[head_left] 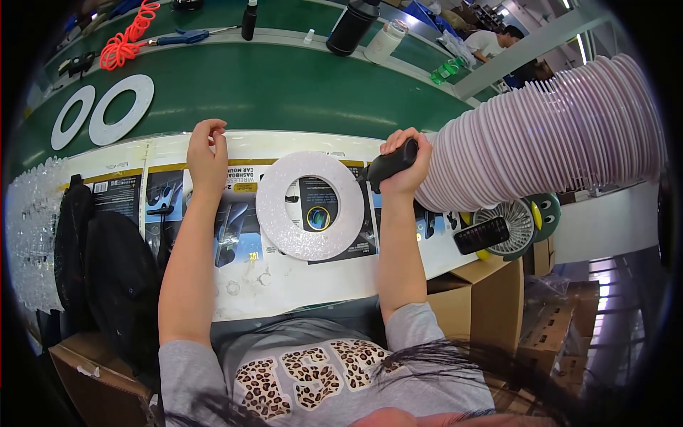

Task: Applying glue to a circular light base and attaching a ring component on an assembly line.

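A flat white speckled ring (277, 213) lies on the work surface in front of me, between my forearms. Left of it, my left hand (208, 149) is raised with bent fingers drawn toward the thumb; anything between the fingertips is too small to make out. My right hand (411, 167) is wrapped round the thick handle of a black-handled tool (390, 165). The tool's working end points toward the ring's right rim and is hard to see. Close to the right hand, a long row of stacked white rings (526, 142) stretches to the far right.
Two white rings (122, 110) lie on the green belt (249, 85) at far left. A red coiled hose (121, 51), a black bottle (352, 28) and a white jar (386, 41) stand beyond. A phone (482, 235) leans on a small fan (509, 222). Cardboard boxes (491, 299) stand right.
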A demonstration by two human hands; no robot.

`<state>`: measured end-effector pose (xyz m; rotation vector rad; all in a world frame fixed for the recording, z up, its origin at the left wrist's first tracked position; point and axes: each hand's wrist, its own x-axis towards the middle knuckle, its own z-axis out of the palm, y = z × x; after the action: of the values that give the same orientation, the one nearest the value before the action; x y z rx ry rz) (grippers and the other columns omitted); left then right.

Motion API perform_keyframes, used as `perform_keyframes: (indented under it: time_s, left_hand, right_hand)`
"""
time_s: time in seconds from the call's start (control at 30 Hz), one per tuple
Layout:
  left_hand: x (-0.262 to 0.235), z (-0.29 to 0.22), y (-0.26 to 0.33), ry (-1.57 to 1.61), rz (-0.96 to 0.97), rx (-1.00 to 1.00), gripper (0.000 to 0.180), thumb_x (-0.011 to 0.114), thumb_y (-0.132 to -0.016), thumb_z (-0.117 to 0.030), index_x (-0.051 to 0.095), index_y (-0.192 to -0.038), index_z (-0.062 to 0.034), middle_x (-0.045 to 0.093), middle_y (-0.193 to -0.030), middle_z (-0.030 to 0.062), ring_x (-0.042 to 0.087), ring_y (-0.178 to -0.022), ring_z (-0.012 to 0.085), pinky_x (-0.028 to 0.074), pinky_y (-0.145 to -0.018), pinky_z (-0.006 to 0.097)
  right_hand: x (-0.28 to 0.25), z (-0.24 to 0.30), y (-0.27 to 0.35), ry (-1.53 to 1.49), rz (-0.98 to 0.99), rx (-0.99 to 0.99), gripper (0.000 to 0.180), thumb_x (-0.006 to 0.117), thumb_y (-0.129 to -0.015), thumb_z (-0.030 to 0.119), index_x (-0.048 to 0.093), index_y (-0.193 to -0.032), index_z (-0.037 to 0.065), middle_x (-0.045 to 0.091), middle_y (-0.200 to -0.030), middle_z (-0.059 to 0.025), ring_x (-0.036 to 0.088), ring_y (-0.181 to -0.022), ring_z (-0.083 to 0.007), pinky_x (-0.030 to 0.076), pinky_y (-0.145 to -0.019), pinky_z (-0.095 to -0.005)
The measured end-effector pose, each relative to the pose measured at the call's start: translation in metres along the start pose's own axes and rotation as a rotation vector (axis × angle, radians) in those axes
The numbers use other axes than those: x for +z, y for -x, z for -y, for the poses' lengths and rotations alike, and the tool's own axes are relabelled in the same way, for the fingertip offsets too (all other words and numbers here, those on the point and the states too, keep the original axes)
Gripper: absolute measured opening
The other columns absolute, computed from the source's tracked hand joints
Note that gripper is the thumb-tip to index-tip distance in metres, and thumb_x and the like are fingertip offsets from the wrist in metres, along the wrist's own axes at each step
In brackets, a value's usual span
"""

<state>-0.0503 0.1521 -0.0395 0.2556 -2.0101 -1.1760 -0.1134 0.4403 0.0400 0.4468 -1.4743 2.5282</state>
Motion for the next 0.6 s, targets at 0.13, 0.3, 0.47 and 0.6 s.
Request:
perform_keyframes:
  time_s: [0.13, 0.3, 0.47, 0.6]
  left_hand:
    - [0.000, 0.002, 0.000, -0.003, -0.002, 0.016, 0.016, 0.048, -0.085, -0.001, 0.060, -0.096, -0.0040, 0.061, -0.090, 0.0074, 0.060, -0.081, 0.0187, 0.047, -0.070, 0.028]
    - [0.000, -0.002, 0.001, 0.007, -0.007, 0.008, 0.016, 0.048, -0.085, -0.001, 0.060, -0.096, -0.0039, 0.061, -0.090, 0.0074, 0.060, -0.081, 0.0189, 0.047, -0.069, 0.029]
    - [-0.001, 0.000, 0.001, 0.005, -0.005, -0.003, 0.016, 0.048, -0.085, -0.002, 0.060, -0.096, -0.0038, 0.061, -0.090, 0.0073, 0.060, -0.081, 0.0185, 0.047, -0.070, 0.029]
    - [0.000, -0.001, 0.001, 0.002, 0.003, -0.010, 0.016, 0.048, -0.085, -0.002, 0.060, -0.096, -0.0038, 0.061, -0.090, 0.0073, 0.060, -0.081, 0.0186, 0.047, -0.070, 0.029]
  right_hand:
    - [-0.001, -0.002, 0.001, 0.001, -0.010, 0.000, 0.038, 0.035, -0.093, 0.033, 0.041, -0.066, 0.006, 0.040, -0.059, -0.0060, 0.042, -0.058, -0.0155, 0.037, -0.056, -0.0281]
    - [-0.001, 0.001, 0.001, 0.009, -0.043, 0.009, 0.036, 0.036, -0.092, 0.032, 0.042, -0.068, 0.006, 0.041, -0.060, -0.0062, 0.043, -0.059, -0.0158, 0.038, -0.058, -0.0285]
    - [0.012, 0.009, -0.004, 0.024, -0.043, -0.014, 0.035, 0.036, -0.093, 0.032, 0.042, -0.069, 0.006, 0.042, -0.061, -0.0060, 0.043, -0.060, -0.0158, 0.038, -0.059, -0.0288]
    - [0.015, 0.007, -0.011, 0.033, 0.000, -0.019, 0.035, 0.036, -0.093, 0.032, 0.042, -0.069, 0.007, 0.042, -0.061, -0.0060, 0.043, -0.060, -0.0155, 0.038, -0.059, -0.0286]
